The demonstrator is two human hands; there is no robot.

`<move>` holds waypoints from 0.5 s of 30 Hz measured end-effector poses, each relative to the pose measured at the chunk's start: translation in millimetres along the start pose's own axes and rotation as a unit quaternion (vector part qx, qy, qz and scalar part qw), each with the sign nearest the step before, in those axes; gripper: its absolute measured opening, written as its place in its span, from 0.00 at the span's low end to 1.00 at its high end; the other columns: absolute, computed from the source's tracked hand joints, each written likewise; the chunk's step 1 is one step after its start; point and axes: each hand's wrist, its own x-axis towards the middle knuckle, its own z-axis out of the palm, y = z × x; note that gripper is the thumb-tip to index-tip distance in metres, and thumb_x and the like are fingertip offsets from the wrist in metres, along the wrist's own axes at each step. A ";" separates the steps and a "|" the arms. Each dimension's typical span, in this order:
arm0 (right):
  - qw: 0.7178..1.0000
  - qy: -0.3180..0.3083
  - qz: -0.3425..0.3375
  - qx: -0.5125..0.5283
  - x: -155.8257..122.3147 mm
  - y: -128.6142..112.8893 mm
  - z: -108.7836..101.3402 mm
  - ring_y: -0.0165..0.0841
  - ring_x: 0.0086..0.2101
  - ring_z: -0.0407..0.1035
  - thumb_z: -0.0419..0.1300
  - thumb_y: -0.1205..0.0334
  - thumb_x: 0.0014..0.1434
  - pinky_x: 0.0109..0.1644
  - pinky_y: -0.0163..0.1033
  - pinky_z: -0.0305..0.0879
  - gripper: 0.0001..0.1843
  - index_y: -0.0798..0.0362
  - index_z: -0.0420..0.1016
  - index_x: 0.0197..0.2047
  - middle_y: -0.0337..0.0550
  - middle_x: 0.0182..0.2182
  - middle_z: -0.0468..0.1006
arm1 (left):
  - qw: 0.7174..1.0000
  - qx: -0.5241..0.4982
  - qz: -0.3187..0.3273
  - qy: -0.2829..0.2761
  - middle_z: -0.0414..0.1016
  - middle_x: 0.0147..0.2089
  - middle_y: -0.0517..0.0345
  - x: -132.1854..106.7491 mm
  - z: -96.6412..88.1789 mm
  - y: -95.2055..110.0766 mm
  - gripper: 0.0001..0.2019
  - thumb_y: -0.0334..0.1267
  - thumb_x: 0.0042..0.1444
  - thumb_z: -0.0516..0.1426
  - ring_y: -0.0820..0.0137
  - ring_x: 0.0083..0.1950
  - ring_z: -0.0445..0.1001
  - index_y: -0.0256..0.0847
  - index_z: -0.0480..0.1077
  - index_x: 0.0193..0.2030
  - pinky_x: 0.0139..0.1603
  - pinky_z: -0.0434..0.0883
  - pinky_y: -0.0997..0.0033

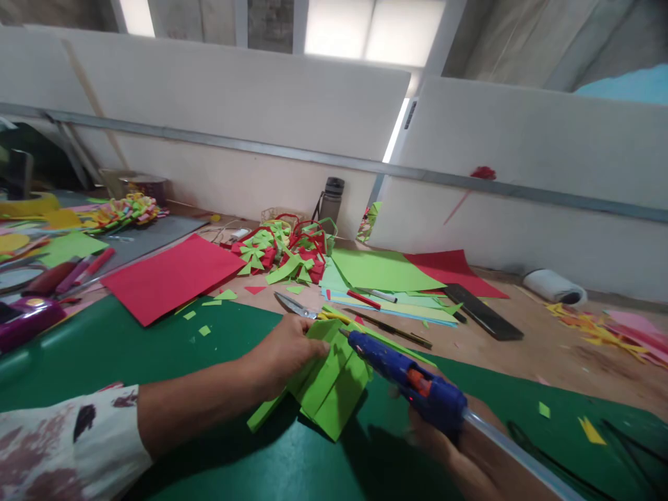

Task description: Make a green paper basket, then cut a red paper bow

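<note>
My left hand point(295, 351) pinches a folded light-green paper piece point(334, 386) by its upper left edge, holding it tilted above the green mat. A narrow green strip sticks out at its lower left. In my right hand point(443, 431) is a blue hot glue gun point(407, 372), with a clear glue stick running out of its back end. The nozzle points left, right by the upper part of the paper; whether it touches I cannot tell. Just behind the paper lie scissors point(295, 305) with yellow handles, partly hidden by my left hand and the paper.
Red sheet point(177, 275) and green sheets point(386, 270) lie behind the green cutting mat point(219, 445). Red and green paper crafts point(287, 250) are heaped near a dark bottle point(331, 200). A phone point(483, 311) rests right; a black cord point(553, 452) crosses the mat. A purple tool point(31, 320) sits left.
</note>
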 end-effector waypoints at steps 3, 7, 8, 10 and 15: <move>1.000 0.029 -0.006 -0.006 -3.1 4.4 5.6 0.45 0.36 0.74 0.55 0.52 0.54 0.40 0.43 0.71 0.23 0.42 0.69 0.55 0.43 0.39 0.79 | 1.000 0.014 -0.005 0.005 0.77 0.23 0.54 -0.7 0.6 -0.1 0.08 0.27 0.40 0.56 0.67 0.23 0.74 0.35 0.75 0.28 0.27 0.70 0.69; 0.998 0.050 0.002 -0.028 -7.1 8.7 8.9 0.46 0.36 0.74 0.56 0.48 0.53 0.38 0.43 0.72 0.24 0.42 0.69 0.54 0.44 0.37 0.80 | 1.000 0.022 -0.008 -0.005 0.78 0.25 0.53 -1.6 1.0 -0.7 0.08 0.27 0.40 0.56 0.66 0.24 0.75 0.35 0.75 0.29 0.27 0.69 0.70; 0.998 0.052 0.007 -0.033 -7.7 9.0 9.1 0.46 0.35 0.74 0.56 0.48 0.53 0.37 0.43 0.72 0.24 0.42 0.69 0.54 0.45 0.36 0.80 | 1.000 0.021 -0.007 -0.008 0.78 0.25 0.53 -1.8 1.1 -0.9 0.08 0.27 0.40 0.57 0.66 0.24 0.75 0.35 0.75 0.29 0.27 0.69 0.70; 0.998 0.051 0.016 -0.039 -8.5 9.3 9.3 0.46 0.33 0.74 0.55 0.48 0.54 0.35 0.43 0.72 0.24 0.41 0.70 0.54 0.44 0.33 0.80 | 1.000 0.018 -0.007 -0.009 0.78 0.25 0.54 -2.3 1.2 -1.2 0.08 0.27 0.40 0.56 0.67 0.24 0.74 0.35 0.75 0.29 0.28 0.70 0.69; 0.998 0.045 0.018 -0.040 -8.6 8.6 9.3 0.45 0.30 0.74 0.56 0.51 0.53 0.34 0.43 0.72 0.24 0.41 0.69 0.54 0.44 0.32 0.80 | 1.000 0.013 -0.011 -0.012 0.78 0.25 0.54 -3.2 1.9 -0.9 0.08 0.27 0.39 0.57 0.67 0.25 0.74 0.35 0.75 0.30 0.28 0.69 0.70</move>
